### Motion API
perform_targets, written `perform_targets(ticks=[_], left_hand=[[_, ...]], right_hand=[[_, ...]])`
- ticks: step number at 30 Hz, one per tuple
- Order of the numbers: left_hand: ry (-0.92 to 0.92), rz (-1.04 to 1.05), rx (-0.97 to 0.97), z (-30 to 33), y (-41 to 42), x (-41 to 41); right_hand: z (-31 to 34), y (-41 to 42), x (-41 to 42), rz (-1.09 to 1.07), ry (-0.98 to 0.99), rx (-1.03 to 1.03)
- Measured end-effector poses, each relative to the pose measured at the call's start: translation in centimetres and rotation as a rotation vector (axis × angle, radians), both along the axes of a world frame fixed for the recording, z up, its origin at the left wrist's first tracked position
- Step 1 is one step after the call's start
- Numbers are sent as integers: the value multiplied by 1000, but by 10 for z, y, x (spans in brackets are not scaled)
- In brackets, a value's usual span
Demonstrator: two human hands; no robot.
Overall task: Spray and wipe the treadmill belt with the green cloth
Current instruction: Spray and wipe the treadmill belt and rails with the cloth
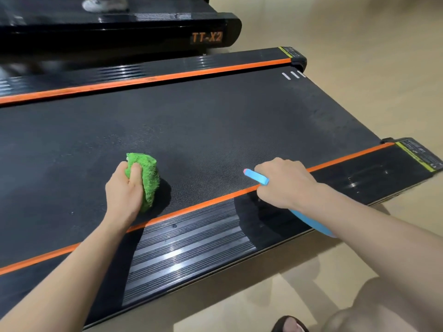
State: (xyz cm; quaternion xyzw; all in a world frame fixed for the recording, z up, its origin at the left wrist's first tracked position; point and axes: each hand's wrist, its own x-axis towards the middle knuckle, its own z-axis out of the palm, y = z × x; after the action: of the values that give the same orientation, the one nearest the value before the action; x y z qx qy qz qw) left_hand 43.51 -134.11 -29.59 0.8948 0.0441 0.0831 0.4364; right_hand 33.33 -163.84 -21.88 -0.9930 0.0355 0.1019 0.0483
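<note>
"TT-X2" on far treadmill [207,37]

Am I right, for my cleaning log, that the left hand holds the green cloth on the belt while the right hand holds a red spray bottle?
Not quite: the spray bottle in the right hand is blue, with only a pink nozzle tip, as the head view shows. The left hand does hold the green cloth on the belt.

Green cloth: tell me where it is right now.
In the head view the green cloth sits left of centre, bunched in the left hand on the treadmill belt, just beyond the near orange stripe and left of the blue spray bottle.
</note>
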Motion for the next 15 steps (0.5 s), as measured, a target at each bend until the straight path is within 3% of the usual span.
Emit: perform_targets(ticks=[10, 15], left_hand=[[8, -143, 41, -5, -24, -14], [-82, -323, 153, -8, -60, -23]], right_hand=[[0, -72, -23, -268, -55, -21], [-1, -100, -26, -399, -92, -10]])
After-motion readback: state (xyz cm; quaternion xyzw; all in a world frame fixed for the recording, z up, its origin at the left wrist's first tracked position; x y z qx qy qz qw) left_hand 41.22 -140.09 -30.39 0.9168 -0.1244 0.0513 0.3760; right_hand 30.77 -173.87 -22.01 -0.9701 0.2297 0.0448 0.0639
